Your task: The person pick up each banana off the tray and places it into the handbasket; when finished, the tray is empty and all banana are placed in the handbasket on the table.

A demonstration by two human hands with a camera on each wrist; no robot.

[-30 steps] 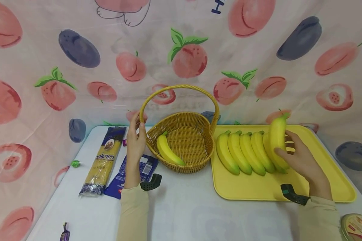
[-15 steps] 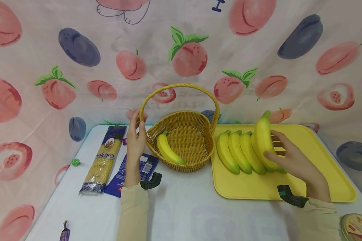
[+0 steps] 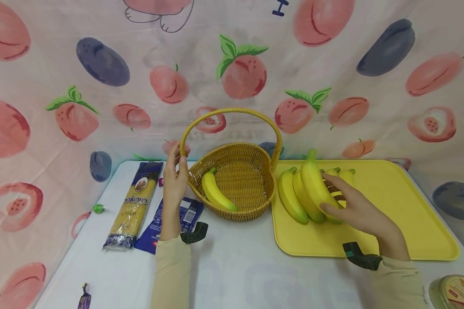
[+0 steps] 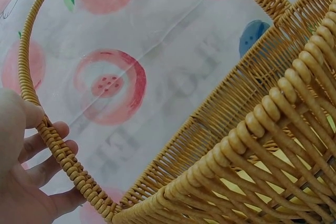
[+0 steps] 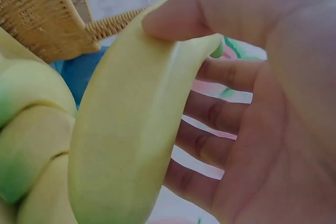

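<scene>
Yellow banana (image 3: 315, 184) held over a yellow tray (image 3: 413, 193).
From the head view I see, right of centre, the right hand (image 3: 349, 206) pinching it between thumb and fingers, other bananas (image 3: 289, 195) beside it; mid-frame, the left hand (image 3: 175, 180) grips the handle (image 3: 232, 110) of a wicker basket (image 3: 249, 180) with one banana inside (image 3: 216, 193). Left wrist view: thumb and fingers hold that handle at left. Right wrist view: the held banana fills the centre.

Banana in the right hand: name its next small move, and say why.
I'd likely carry the banana left toward the bare right part of the basket: the right hand holds it over the yellow tray, another banana lies in the basket's left part, and the left hand grips the handle.
</scene>
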